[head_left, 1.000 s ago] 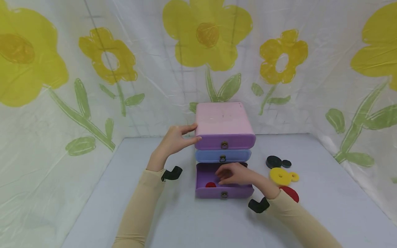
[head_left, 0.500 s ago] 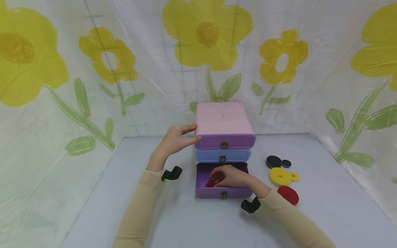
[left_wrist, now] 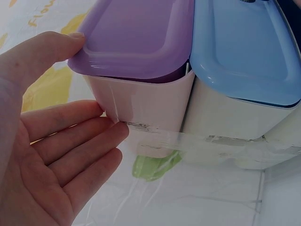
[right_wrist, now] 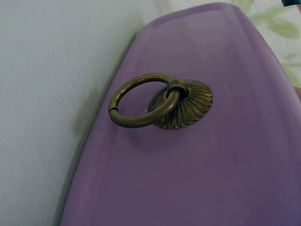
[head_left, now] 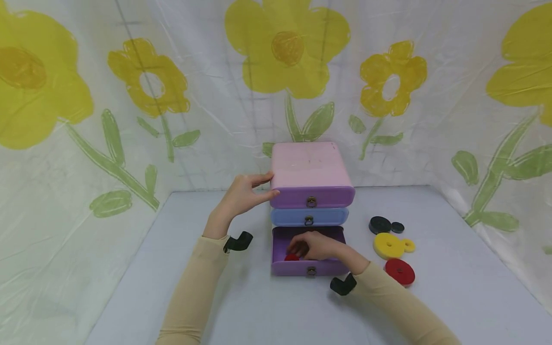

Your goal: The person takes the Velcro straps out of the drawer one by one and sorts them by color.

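Observation:
A small chest of drawers (head_left: pixel 311 163) with a pink top stands mid-table. Its bottom purple drawer (head_left: pixel 286 268) is pulled out; the purple top and blue middle drawers are in. My left hand (head_left: pixel 242 196) touches the chest's upper left corner, thumb on the purple front and straight fingers at the pink side, as the left wrist view shows. My right hand (head_left: pixel 318 246) reaches into the bottom drawer, fingers bent down beside a small red disc (head_left: pixel 291 258). Whether they pinch it is hidden. The right wrist view shows the drawer's brass ring pull (right_wrist: pixel 141 120).
Right of the chest lie black discs (head_left: pixel 380 225), yellow discs (head_left: pixel 389 246) with holes, and a large red disc (head_left: pixel 399 272) like a button, each colour in its own group. A flowered sheet (head_left: pixel 207 72) hangs behind the table.
My right hand has moved left and slightly lower inside the drawer, up to the small red disc. More of the large red disc shows beside the right sleeve. My left hand stays put.

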Demonstrator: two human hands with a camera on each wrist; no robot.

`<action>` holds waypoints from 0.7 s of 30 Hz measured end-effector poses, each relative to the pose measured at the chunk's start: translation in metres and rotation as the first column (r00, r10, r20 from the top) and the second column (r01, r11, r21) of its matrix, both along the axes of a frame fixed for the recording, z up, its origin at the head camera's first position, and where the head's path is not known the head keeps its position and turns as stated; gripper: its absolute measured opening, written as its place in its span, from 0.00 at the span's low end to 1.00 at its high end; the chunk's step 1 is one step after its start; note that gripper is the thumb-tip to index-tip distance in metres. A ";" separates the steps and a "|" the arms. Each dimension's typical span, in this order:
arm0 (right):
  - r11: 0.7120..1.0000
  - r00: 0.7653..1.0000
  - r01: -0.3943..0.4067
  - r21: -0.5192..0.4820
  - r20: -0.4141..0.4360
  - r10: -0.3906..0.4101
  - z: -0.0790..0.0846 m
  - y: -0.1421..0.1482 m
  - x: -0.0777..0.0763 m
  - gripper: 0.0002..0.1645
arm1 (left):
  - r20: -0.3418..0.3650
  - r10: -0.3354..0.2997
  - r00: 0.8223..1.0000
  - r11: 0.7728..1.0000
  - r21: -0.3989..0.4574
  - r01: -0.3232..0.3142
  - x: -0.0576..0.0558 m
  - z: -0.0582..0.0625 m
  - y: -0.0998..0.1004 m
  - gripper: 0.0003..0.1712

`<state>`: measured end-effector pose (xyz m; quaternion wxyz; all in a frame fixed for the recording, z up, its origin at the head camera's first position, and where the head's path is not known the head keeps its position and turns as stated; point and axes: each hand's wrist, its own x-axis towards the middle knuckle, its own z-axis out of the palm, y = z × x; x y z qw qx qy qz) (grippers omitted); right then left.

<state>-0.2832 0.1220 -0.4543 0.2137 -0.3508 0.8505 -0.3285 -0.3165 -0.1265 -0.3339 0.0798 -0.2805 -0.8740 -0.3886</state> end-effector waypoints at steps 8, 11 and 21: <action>1.000 1.000 -0.006 0.004 0.017 0.006 -0.001 -0.002 -0.001 0.24 | -0.005 0.002 1.000 1.000 0.003 -0.002 0.001 0.000 0.001 0.36; 1.000 1.000 -0.015 0.010 0.004 0.015 -0.002 -0.003 -0.001 0.24 | -0.006 0.002 1.000 1.000 0.003 -0.002 0.001 0.000 0.001 0.36; 0.999 0.999 -0.037 0.032 -0.016 0.038 -0.002 -0.006 -0.003 0.27 | -0.004 0.002 1.000 1.000 0.000 -0.002 0.000 0.001 0.000 0.36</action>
